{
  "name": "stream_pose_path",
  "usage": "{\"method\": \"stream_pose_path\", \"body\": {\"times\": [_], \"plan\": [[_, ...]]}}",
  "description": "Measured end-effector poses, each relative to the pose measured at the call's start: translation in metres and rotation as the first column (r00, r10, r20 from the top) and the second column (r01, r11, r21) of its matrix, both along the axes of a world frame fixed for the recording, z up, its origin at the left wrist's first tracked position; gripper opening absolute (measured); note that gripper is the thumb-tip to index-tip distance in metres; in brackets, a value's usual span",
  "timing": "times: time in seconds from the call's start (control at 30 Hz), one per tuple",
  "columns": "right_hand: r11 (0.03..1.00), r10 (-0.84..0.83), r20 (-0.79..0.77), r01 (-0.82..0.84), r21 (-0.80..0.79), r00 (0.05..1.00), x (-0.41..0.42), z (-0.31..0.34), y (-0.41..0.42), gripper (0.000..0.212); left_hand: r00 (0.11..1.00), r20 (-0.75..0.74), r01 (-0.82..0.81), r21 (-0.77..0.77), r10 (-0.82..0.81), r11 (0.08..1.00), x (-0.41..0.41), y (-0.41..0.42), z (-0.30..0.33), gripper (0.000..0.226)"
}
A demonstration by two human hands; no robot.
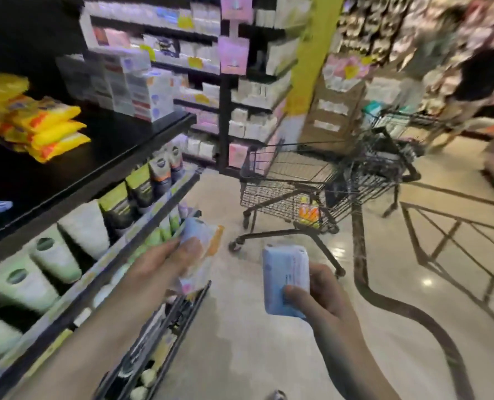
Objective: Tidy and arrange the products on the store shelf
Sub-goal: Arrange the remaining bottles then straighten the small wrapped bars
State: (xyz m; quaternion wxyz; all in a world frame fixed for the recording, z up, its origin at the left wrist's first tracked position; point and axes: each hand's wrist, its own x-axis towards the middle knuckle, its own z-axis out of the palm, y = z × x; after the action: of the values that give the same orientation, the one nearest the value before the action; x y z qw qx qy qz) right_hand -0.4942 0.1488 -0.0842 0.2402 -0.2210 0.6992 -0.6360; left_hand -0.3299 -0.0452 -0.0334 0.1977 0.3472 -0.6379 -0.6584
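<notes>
**Two packs in hand, shelf only partly stocked**

Mid-task, by the look of it. Left hand (179, 255) holding a pale blue-and-orange pack (202, 249) just off the shelf edge (141, 215), thumb across the front, other fingers hidden behind, so can't tell their spread. Right hand (315, 295) gripping a blue wrapped pack (286, 281) out over the floor, fingers curled round its lower end, thumb on the near face. Both packs apart from each other, neither on a shelf yet.

Done so far, judging from layout: tubes (141, 186) on the mid shelf standing in a fairly even row, white bottles (52, 255) alongside, yellow packets (49, 131) stacked on the top black shelf (118, 140), white boxes (141, 90) piled at its far end. Much bare space on that top shelf, so prob. more to place there. Lower shelf near the left wrist too blurred to judge.

Left to do: find slots for both held packs, likely w/ matching items; can't see matching stock clearly in this frame. Shopping cart (312, 180) ahead, w/ an orange item (309, 215) at its base, poss. more stock to shelve. Heavy motion blur throughout, labels unreadable.
</notes>
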Motion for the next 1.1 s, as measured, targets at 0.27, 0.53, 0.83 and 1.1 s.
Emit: {"method": "stream_pose_path", "body": {"times": [0.27, 0.53, 0.83, 1.1], "plan": [[0.994, -0.105, 0.07, 0.105, 0.008, 0.992, -0.164, -0.013, 0.002, 0.031, 0.993, -0.006, 0.12, 0.115, -0.12, 0.986, -0.195, -0.022, -0.036, 0.055], [0.987, -0.159, 0.148, 0.16, 0.002, 0.976, -0.302, -0.014, -0.032, 0.041, 0.999, -0.027, 0.029, 0.276, -0.022, 0.961, -0.334, -0.058, -0.047, 0.068], [0.975, -0.22, 0.254, 0.216, 0.042, 0.942, -0.426, -0.045, -0.122, 0.025, 0.996, 0.04, 0.06, 0.406, -0.083, 0.912, -0.476, -0.139, -0.071, 0.041], [0.959, -0.283, 0.282, 0.263, 0.109, 0.916, -0.526, -0.058, -0.197, 0.021, 0.964, 0.06, 0.227, 0.316, -0.258, 0.921, -0.585, -0.231, -0.108, 0.026]]}}
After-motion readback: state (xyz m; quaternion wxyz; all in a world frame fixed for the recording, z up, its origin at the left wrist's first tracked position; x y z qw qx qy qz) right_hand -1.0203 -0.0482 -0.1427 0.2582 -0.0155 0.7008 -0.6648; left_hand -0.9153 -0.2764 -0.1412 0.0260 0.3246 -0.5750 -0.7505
